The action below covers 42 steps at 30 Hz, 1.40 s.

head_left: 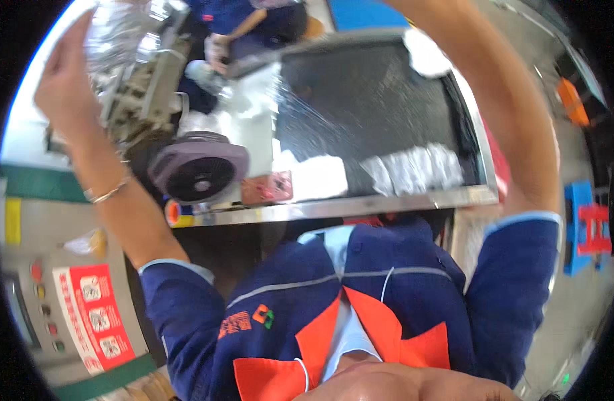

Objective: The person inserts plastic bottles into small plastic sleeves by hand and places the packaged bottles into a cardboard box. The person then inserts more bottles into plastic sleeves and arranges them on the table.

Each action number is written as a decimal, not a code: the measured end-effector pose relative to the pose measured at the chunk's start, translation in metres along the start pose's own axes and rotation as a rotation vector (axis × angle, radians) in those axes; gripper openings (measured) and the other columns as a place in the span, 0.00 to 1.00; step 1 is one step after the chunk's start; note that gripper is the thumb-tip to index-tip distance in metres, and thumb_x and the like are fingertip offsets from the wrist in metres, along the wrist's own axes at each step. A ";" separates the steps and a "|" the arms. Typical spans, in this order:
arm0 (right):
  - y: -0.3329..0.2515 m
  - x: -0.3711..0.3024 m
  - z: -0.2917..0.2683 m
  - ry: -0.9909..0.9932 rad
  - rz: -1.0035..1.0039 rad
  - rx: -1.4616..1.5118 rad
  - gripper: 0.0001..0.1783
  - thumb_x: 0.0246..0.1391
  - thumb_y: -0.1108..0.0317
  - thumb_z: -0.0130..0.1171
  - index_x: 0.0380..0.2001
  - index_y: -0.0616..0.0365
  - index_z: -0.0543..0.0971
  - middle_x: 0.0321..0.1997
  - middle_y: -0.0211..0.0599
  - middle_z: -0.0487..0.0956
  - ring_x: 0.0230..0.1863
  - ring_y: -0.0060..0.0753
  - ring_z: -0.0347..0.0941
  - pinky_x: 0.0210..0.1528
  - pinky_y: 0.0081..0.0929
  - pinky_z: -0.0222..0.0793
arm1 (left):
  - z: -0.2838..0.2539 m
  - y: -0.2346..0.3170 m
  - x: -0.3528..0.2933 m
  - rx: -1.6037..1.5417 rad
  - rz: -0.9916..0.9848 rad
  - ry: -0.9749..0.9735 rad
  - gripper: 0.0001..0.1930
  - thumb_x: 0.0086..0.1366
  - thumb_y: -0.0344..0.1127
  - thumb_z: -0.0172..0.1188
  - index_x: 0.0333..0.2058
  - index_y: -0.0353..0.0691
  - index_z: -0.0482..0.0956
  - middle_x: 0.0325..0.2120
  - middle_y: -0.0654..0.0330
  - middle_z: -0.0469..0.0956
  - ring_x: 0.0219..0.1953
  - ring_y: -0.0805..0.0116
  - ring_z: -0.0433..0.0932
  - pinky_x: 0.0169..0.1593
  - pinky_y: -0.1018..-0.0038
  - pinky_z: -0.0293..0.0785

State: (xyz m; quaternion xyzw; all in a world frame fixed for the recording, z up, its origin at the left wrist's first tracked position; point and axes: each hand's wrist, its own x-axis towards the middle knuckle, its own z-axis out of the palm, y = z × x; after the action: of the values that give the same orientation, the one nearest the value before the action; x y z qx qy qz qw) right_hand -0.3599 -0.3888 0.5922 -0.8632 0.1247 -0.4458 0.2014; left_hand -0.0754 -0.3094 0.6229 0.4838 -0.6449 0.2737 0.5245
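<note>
My left hand (pixel 68 90) is raised at the far left, its blurred fingers stretched upward, with nothing visible in them. A bracelet (pixel 108 190) circles that wrist. Right beside the fingers are shiny clear plastic wraps (pixel 120 37) and a grey metal machine part (pixel 143 93). My right forearm (pixel 514 113) reaches up over the right side of the worktable, and the hand lies beyond the upper edge of the picture. Below that arm, the table's dark top (pixel 367 100) carries a white piece (pixel 427 53) at its far right corner and crumpled white plastic packets (pixel 417 168) near its front edge.
A purple-grey fan (pixel 200 170) and a red patterned phone-like object (pixel 267 188) stand at the table's front left. Across the table a person's hand (pixel 217 53) shows. A control panel (pixel 46 301) is at lower left; blue and red stools (pixel 587 227) stand at right.
</note>
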 end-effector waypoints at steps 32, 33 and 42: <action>0.129 -0.381 0.158 0.319 1.134 0.291 0.21 0.51 0.72 0.64 0.48 0.66 0.74 0.38 0.40 0.81 0.39 0.25 0.77 0.41 0.23 0.73 | 0.132 0.048 -0.431 -0.106 -0.705 -1.069 0.11 0.54 0.37 0.68 0.28 0.36 0.79 0.24 0.54 0.79 0.25 0.58 0.79 0.32 0.65 0.74; 0.123 -0.376 0.162 0.260 1.126 0.229 0.20 0.51 0.72 0.64 0.47 0.64 0.74 0.36 0.38 0.81 0.37 0.24 0.77 0.39 0.23 0.73 | 0.132 0.045 -0.438 -0.105 -0.708 -1.063 0.11 0.54 0.37 0.68 0.28 0.36 0.79 0.24 0.54 0.79 0.25 0.58 0.79 0.32 0.65 0.74; 0.094 -0.334 0.206 0.092 1.230 0.699 0.24 0.58 0.65 0.58 0.54 0.67 0.71 0.31 0.36 0.78 0.26 0.20 0.72 0.28 0.21 0.70 | 0.125 0.037 -0.437 -0.517 -1.131 -0.863 0.04 0.60 0.27 0.61 0.28 0.34 0.82 0.19 0.64 0.79 0.22 0.80 0.75 0.26 0.80 0.70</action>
State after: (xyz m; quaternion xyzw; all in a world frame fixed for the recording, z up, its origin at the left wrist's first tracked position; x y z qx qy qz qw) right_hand -0.3852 -0.2916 0.2020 -0.5014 0.4477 -0.3012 0.6763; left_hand -0.1687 -0.2555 0.1795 0.6667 -0.4902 -0.4108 0.3827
